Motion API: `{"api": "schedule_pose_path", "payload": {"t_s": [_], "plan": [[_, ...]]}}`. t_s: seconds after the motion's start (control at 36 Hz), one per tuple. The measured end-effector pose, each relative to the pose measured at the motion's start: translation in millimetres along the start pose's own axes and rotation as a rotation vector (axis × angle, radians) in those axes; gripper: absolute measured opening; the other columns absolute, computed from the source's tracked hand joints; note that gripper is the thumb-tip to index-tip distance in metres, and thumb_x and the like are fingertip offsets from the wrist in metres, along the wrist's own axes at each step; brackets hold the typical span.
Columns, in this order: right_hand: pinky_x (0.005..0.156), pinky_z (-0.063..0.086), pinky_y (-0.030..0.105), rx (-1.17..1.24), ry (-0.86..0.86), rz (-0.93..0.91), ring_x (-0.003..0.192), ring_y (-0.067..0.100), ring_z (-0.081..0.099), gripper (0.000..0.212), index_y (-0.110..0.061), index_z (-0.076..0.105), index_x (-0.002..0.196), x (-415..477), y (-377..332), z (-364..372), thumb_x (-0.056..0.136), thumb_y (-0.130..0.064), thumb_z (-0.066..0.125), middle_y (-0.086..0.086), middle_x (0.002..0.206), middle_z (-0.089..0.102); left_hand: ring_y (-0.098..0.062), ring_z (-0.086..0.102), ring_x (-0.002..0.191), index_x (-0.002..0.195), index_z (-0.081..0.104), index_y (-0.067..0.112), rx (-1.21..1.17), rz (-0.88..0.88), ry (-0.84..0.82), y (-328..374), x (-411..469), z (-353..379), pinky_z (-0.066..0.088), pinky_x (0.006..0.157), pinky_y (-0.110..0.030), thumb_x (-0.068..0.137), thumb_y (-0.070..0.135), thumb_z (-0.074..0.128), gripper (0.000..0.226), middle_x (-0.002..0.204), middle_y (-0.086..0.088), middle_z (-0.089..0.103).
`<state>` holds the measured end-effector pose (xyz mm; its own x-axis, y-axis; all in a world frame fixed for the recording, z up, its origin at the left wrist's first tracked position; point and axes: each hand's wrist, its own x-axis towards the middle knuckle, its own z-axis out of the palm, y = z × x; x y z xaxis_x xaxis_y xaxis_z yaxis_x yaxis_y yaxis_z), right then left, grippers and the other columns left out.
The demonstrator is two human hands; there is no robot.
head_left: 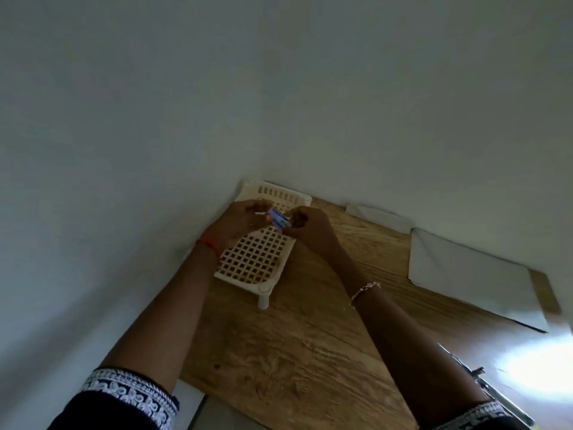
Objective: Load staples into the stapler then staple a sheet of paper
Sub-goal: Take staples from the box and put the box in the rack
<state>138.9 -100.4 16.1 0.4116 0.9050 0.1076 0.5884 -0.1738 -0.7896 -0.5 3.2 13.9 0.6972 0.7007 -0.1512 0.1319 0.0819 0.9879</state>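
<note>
Both my hands are stretched out over the far corner of a wooden table (310, 352). Between them is a small blue object (279, 220), probably a staple box or a small stapler; it is too blurred to tell which. My left hand (240, 225) grips its left end and my right hand (305, 226) pinches its right end. They hold it just above a cream plastic lattice rack (257, 259). White sheets of paper (471, 277) lie flat at the right, against the wall.
The rack stands on short legs in the corner by the pale wall (186, 119). A smaller folded paper (381, 218) lies by the wall behind the sheets. A metal-edged object (483, 386) and a bright glare sit at the lower right.
</note>
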Motion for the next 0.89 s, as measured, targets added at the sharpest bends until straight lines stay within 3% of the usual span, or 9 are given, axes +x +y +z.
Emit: {"api": "schedule_pose_path", "payload": {"t_s": [0.06,0.19,0.28,0.47,0.56,0.61,0.69,0.81,0.89], "plan": [[0.059,0.047,0.028,0.09,0.118,0.0,0.063,0.017,0.056,0.025,-0.003,0.066,0.088,-9.4,0.2,-21.2,0.068,-0.011,0.079,0.006,0.071,0.062,-0.017,0.062,0.094,0.111,0.057,0.002,-0.301,-0.021,-0.068,6.6,8.4,22.4,0.056,0.076,-0.015,0.091,-0.008,0.045,0.024,0.104,-0.008,0.061],[0.066,0.056,0.048,0.141,0.311,-0.008,0.068,0.036,0.065,0.025,-0.004,0.068,0.088,-39.1,6.9,-74.9,0.068,-0.015,0.079,0.018,0.077,0.07,-0.011,0.072,0.073,0.104,0.059,0.002,-0.599,-0.021,-0.227,20.6,15.5,87.4,0.059,0.067,-0.018,0.097,0.002,0.039,0.022,0.09,-0.008,0.073],[0.067,0.057,0.039,0.149,0.385,-0.017,0.071,0.029,0.068,0.031,-0.006,0.068,0.092,-59.4,16.2,-102.4,0.066,-0.017,0.081,0.017,0.085,0.071,-0.01,0.072,0.069,0.102,0.06,0.004,-0.721,-0.014,-0.286,28.4,13.2,131.5,0.057,0.059,-0.017,0.098,0.008,0.038,0.023,0.081,-0.003,0.076],[0.072,0.055,0.021,0.192,0.509,0.017,0.078,0.014,0.067,0.029,0.0,0.065,0.095,-101.5,52.5,-148.5,0.068,0.004,0.075,0.002,0.085,0.066,-0.007,0.072,0.072,0.1,0.06,0.005,-0.817,-0.055,-0.365,30.1,10.0,223.9,0.056,0.068,-0.017,0.101,0.016,0.032,0.03,0.079,0.0,0.076],[0.076,0.056,0.032,0.122,0.544,-0.033,0.08,0.021,0.065,0.028,0.005,0.065,0.097,-118.6,64.6,-163.1,0.07,0.008,0.071,0.001,0.087,0.058,-0.007,0.072,0.071,0.099,0.058,0.004,-0.883,-0.075,-0.394,28.5,6.3,254.7,0.058,0.068,-0.016,0.101,0.015,0.03,0.03,0.078,-0.001,0.076],[0.074,0.056,0.03,0.049,0.569,-0.075,0.08,0.027,0.066,0.028,0.006,0.065,0.099,-129.4,71.0,-171.1,0.071,0.009,0.069,0.01,0.091,0.057,-0.008,0.073,0.07,0.098,0.058,0.002,-0.924,-0.097,-0.398,27.4,3.1,272.0,0.058,0.067,-0.017,0.101,0.015,0.03,0.031,0.076,-0.003,0.076],[0.063,0.052,0.024,-0.08,0.62,-0.164,0.074,0.03,0.064,0.023,0.006,0.067,0.095,-146.4,79.1,-179.9,0.072,0.009,0.068,0.021,0.093,0.06,-0.009,0.073,0.068,0.095,0.057,0.001,-0.954,-0.11,-0.4,26.1,-0.8,292.6,0.059,0.064,-0.018,0.101,0.013,0.029,0.031,0.074,-0.005,0.076],[0.056,0.055,0.038,-0.287,0.665,-0.272,0.071,0.032,0.065,0.019,0.004,0.069,0.093,-168.1,88.1,-188.0,0.075,0.008,0.066,0.021,0.089,0.063,-0.012,0.073,0.067,0.093,0.057,0.001,-0.954,-0.103,-0.401,26.0,-4.5,313.6,0.059,0.062,-0.02,0.101,0.011,0.03,0.03,0.072,-0.006,0.076],[0.046,0.055,0.038,-0.466,0.671,-0.315,0.065,0.032,0.065,0.011,0.004,0.068,0.084,-178.2,93.4,-191.0,0.075,0.007,0.064,0.02,0.085,0.065,-0.012,0.073,0.067,0.093,0.056,0.002,-0.938,-0.11,-0.419,24.4,-8.4,324.6,0.059,0.061,-0.022,0.101,0.013,0.029,0.03,0.071,-0.005,0.076]]}}
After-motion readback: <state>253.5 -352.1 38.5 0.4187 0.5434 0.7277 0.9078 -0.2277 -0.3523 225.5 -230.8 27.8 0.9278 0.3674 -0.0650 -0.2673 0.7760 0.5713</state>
